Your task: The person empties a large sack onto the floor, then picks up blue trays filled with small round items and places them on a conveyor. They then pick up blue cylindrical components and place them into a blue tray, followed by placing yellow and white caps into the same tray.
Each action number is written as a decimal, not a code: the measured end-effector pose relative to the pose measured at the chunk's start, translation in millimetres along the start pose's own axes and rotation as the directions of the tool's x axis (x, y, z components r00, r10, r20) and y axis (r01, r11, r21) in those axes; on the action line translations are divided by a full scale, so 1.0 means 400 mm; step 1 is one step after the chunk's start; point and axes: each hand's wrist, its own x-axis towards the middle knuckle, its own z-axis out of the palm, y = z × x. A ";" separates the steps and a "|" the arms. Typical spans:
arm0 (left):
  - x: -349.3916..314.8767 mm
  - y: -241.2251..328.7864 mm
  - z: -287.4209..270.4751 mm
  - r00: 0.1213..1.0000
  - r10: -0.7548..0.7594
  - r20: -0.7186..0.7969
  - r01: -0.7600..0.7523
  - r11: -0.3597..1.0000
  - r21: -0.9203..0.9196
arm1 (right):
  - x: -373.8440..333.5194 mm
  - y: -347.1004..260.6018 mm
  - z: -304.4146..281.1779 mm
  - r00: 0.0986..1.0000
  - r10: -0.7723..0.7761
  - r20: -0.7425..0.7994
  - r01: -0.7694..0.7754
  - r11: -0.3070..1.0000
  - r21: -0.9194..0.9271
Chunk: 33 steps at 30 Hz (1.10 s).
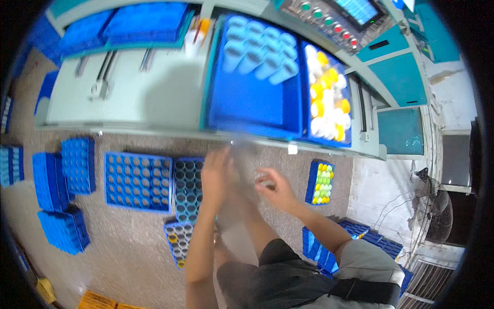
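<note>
My left hand [217,172] is raised just short of the bench's front edge, its fingers pointing away from me and pressed together. Beside them hangs a greyish, see-through blurred shape [239,165]; what it is I cannot make out. My right hand [275,188] is lower and to the right, thumb and fingers apart, with nothing visible in it. On the bench beyond, a blue tray [252,108] carries several light-blue cylindrical cups [262,49] at its far end. Next to it, a blue bin [303,113] contains loose white and yellow caps [327,95].
Blue crates with round cells [138,180] cover the floor at left. Dark cups [188,188] fill a crate by my left forearm. A crate of yellow and green pieces [321,183] lies at right, near a fan [437,213]. A control panel [329,23] tops the machine.
</note>
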 end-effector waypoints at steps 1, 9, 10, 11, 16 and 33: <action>0.115 0.050 -0.006 0.992 0.059 -0.109 -0.061 0.998 -0.008 | 0.061 -0.050 -0.085 0.992 -0.124 -0.035 0.124 0.992 -0.001; 0.872 0.140 0.211 0.990 0.144 -0.004 -0.131 0.911 0.392 | 0.849 -0.153 -0.490 0.904 -0.332 -0.268 0.203 0.888 -0.413; 0.926 0.128 0.247 0.998 0.047 0.037 -0.059 0.910 0.411 | 0.915 -0.147 -0.502 0.949 -0.226 -0.221 0.107 0.888 -0.448; 0.969 0.114 0.273 0.981 -0.123 0.147 0.047 0.897 0.441 | 0.960 -0.138 -0.507 0.976 -0.154 -0.154 0.079 0.910 -0.408; 1.038 0.051 0.356 0.927 -0.296 0.232 0.150 0.856 0.494 | 1.053 -0.113 -0.497 0.995 0.043 -0.088 -0.084 0.836 -0.543; 0.193 0.574 -0.060 0.988 -0.105 -0.110 0.120 0.982 0.144 | 0.017 -0.367 -0.385 0.910 -0.348 -0.227 0.139 0.770 -0.622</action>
